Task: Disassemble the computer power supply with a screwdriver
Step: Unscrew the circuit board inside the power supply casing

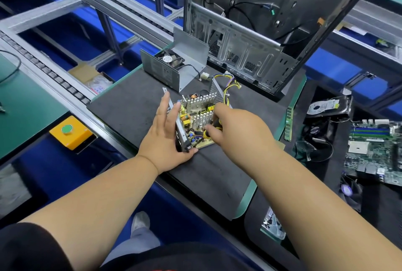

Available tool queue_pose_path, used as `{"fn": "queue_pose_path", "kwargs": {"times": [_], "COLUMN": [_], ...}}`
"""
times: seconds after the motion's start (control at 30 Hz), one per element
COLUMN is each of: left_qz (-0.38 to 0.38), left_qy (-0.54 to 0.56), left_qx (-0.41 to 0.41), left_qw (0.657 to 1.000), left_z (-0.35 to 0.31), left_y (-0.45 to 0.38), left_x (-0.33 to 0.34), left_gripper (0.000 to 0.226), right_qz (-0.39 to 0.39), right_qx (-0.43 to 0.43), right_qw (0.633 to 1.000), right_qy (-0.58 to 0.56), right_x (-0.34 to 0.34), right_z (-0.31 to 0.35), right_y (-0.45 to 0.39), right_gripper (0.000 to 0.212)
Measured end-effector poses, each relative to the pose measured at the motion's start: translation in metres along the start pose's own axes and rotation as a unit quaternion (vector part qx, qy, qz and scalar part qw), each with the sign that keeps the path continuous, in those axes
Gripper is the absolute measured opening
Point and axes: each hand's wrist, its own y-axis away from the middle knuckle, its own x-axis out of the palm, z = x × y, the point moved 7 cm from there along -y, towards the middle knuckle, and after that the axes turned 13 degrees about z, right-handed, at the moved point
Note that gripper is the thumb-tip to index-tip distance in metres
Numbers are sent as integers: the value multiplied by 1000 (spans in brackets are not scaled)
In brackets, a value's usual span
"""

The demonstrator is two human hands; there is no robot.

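- Dark foam mat (134, 105) covers the green-edged desk (247, 201).
- Aluminium conveyor rail (54, 79) runs along the left.
- Blue floor (65, 29) shows beneath the frame.
- Yellow button box (70, 132) sits below the rail.

Grey perforated metal on the open power supply (196, 116), with tan board, silver fins, yellow coils. Yellow-and-black handle on the screwdriver (212, 128). Yellow, black and purple in the wire bundle (229, 84). Dull silver on the removed cover (174, 64) and the computer case (250, 31). Dark grey speckled mat (130, 105), green-edged. Yellow box (71, 132) topped by a green button. Green on the RAM stick (288, 124) and the motherboard (374, 153). Blue floor beyond.
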Motion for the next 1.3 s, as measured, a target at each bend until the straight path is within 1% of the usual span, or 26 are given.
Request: {"fn": "queue_pose_path", "kwargs": {"times": [0.47,0.8,0.9,1.0,1.13,1.3], "left_qz": [-22,-30,-27,-28,-35,-35], "left_qy": [-10,-7,-5,0,4,1], "left_qx": [25,22,23,22,19,13], "left_qw": [999,999,999,999,999,999], "left_z": [5,7,5,4,3,2], "left_y": [-1,-1,-1,-1,-1,-1], "left_x": [3,5,4,3,2,2], "left_gripper": [121,120,117,112,109,112], "right_qz": [17,-3,4,26,49,96], "right_qx": [-8,-23,-56,-98,-130,-164], "right_qw": [1000,999,998,995,990,980], "right_qy": [9,24,26,5,-30,-58], "right_x": [-1,-6,-4,-2,-2,2], "right_z": [5,8,14,22,26,28], "right_y": [0,1,0,-1,0,0], "right_gripper": [27,27,23,23,11,14]}}
